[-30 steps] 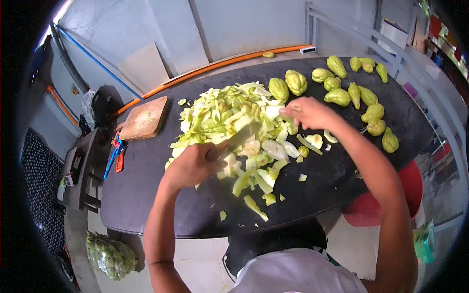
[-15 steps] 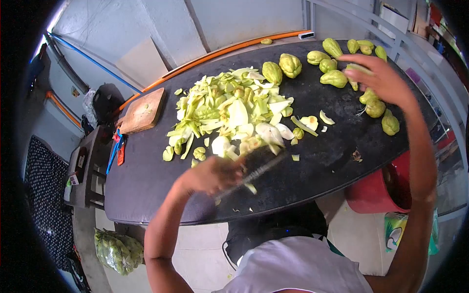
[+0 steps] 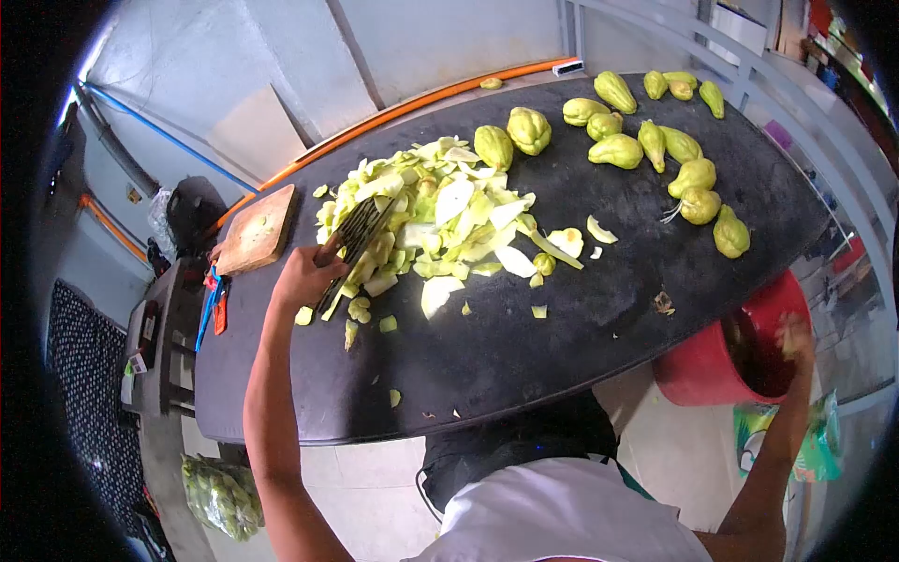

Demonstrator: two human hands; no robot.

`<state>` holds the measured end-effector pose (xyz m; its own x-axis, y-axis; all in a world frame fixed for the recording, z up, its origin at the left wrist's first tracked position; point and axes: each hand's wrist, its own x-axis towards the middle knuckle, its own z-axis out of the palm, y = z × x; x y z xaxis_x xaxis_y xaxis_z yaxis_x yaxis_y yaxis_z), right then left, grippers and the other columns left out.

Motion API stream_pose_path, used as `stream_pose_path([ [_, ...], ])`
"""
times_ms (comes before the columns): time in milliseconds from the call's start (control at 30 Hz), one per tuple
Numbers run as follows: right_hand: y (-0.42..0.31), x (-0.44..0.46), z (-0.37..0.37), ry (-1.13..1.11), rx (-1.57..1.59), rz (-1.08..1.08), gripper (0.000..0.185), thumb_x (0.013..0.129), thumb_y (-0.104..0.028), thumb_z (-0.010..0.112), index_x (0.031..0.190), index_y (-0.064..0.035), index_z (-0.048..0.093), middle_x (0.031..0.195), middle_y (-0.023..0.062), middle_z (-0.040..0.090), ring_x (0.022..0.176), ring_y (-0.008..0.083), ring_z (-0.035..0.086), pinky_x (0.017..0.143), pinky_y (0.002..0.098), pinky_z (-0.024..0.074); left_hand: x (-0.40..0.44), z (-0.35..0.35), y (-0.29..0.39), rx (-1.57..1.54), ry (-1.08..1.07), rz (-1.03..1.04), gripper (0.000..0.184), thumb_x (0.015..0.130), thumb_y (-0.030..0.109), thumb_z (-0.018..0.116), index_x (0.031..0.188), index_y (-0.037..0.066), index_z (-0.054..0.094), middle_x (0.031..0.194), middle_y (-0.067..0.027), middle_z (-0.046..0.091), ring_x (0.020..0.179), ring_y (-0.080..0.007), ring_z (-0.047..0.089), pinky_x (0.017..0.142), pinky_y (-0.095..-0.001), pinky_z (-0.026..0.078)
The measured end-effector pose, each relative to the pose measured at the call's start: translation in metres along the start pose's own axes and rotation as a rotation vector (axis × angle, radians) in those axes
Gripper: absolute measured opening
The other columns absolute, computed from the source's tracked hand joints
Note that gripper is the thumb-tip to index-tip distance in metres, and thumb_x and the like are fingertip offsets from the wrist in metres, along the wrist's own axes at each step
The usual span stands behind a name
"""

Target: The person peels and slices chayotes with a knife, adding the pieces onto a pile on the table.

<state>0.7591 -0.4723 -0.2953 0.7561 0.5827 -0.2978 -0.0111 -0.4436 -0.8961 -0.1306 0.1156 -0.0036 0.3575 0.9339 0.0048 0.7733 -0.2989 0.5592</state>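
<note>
My left hand (image 3: 311,277) is closed around a dark flat tool with pale streaks (image 3: 363,230), whose exact kind I cannot make out. It is tilted against the left side of a heap of chayote slices and peelings (image 3: 453,200). My right hand (image 3: 794,339) is down beside the table, at the right rim of a red bucket (image 3: 691,367). Motion smears its fingers, so whether anything is in them does not show. Several whole chayotes (image 3: 615,150) lie at the table's far right, away from both hands. Two more chayotes (image 3: 529,131) sit behind the heap.
The dark table (image 3: 524,365) has a curved front edge close to my body. A wooden cutting board (image 3: 255,230) lies at its left end, near a blue and red tool (image 3: 213,304). Below left is a plastic bag of green produce (image 3: 221,496); grey railings (image 3: 796,103) stand right.
My right hand has left the chayotes and dropped to the red bucket. My left hand has moved left and away from me with the flat tool, which now stands more steeply against the heap.
</note>
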Motion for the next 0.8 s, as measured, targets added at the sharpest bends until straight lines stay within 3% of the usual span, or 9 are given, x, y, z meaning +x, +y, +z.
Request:
stream_pose_path([
  [100,0.09,-0.005,0.027,-0.156,0.089,0.318,0.03,0.107,-0.034,0.046,0.111,-0.0115,0.065,0.074,0.0063,0.064,0.062,0.0209,0.064,0.052,0.0392,0.0538,0.0,0.002,-0.008,0.148,0.077,0.019,0.027,0.083,0.021,0.077,0.091,-0.004,0.069,0.065,-0.0088,0.062,0.06,-0.0147,0.058,0.059,-0.0379,0.048],
  [167,0.061,-0.051,0.101,0.197,-0.179,0.306,0.031,0.102,-0.031,0.053,0.112,-0.0053,0.065,0.085,0.0102,0.069,0.073,0.0246,0.069,0.062,0.0425,0.0578,-0.011,0.006,0.002,0.201,0.122,0.019,0.03,0.082,0.021,0.077,0.092,-0.005,0.067,0.068,-0.017,0.065,0.063,-0.0196,0.062,0.064,-0.0421,0.05],
  [200,0.058,-0.045,0.106,0.129,-0.295,0.244,0.031,0.101,-0.03,0.055,0.116,-0.0044,0.065,0.091,0.0121,0.069,0.078,0.0255,0.069,0.068,0.0427,0.0569,-0.014,0.008,0.002,0.246,0.107,-0.006,0.028,0.085,0.02,0.073,0.092,-0.005,0.063,0.066,-0.0126,0.052,0.067,-0.0114,0.049,0.064,-0.0366,0.048],
  [300,0.096,-0.018,0.082,-0.052,-0.643,0.069,0.039,0.097,-0.028,0.063,0.126,-0.0019,0.062,0.111,0.0179,0.068,0.092,0.0283,0.069,0.084,0.0434,0.0543,-0.023,0.013,0.014,0.402,0.131,-0.013,0.028,0.086,0.022,0.072,0.097,-0.002,0.066,0.081,-0.0246,0.068,0.074,-0.035,0.07,0.072,-0.0467,0.053],
  [400,0.082,0.0,0.067,0.032,-0.735,-0.113,0.05,0.093,-0.026,0.071,0.134,-0.0001,0.06,0.127,0.0222,0.067,0.107,0.0303,0.068,0.099,0.0444,0.0509,-0.024,0.018,0.008,0.466,0.135,-0.016,0.025,0.087,0.021,0.07,0.101,0.0,0.068,0.09,-0.0285,0.069,0.088,-0.0463,0.069,0.077,-0.0525,0.054],
  [500,-0.048,-0.024,0.068,0.737,-0.498,-0.625,0.05,0.093,-0.024,0.073,0.135,-0.0004,0.059,0.137,0.0207,0.061,0.125,0.0297,0.06,0.105,0.0438,0.0468,-0.028,0.023,0.015,0.52,0.159,-0.064,0.024,0.089,0.022,0.067,0.101,0.001,0.068,0.091,-0.0287,0.069,0.091,-0.047,0.068,0.078,-0.0552,0.054],
  [567,-0.197,-0.103,0.128,0.76,-0.353,-0.971,0.045,0.096,-0.019,0.071,0.136,-0.0024,0.059,0.14,0.017,0.06,0.129,0.0284,0.056,0.106,0.0403,0.0452,-0.031,0.025,0.017,0.531,0.167,-0.079,0.025,0.091,0.024,0.065,0.099,0.001,0.067,0.09,-0.0287,0.069,0.089,-0.0474,0.068,0.076,-0.0557,0.054],
  [633,-0.292,-0.172,0.209,0.652,-0.35,-0.908,0.042,0.094,-0.02,0.072,0.133,-0.0062,0.062,0.139,0.0121,0.061,0.128,0.029,0.057,0.109,0.0403,0.0424,-0.032,0.025,0.019,0.546,0.177,-0.091,0.026,0.093,0.026,0.063,0.098,0.001,0.066,0.088,-0.0288,0.069,0.087,-0.0477,0.068,0.075,-0.0562,0.055],
  [800,-0.371,-0.223,0.364,-0.284,-0.801,-1.276,0.035,0.09,-0.014,0.071,0.124,-0.0119,0.067,0.124,0.0097,0.064,0.117,0.032,0.059,0.105,0.0444,0.0453,-0.055,0.027,0.009,0.6,0.212,-0.059,0.019,0.092,0.016,0.058,0.099,-0.001,0.063,0.085,-0.029,0.069,0.084,-0.0481,0.069,0.071,-0.056,0.055],
])
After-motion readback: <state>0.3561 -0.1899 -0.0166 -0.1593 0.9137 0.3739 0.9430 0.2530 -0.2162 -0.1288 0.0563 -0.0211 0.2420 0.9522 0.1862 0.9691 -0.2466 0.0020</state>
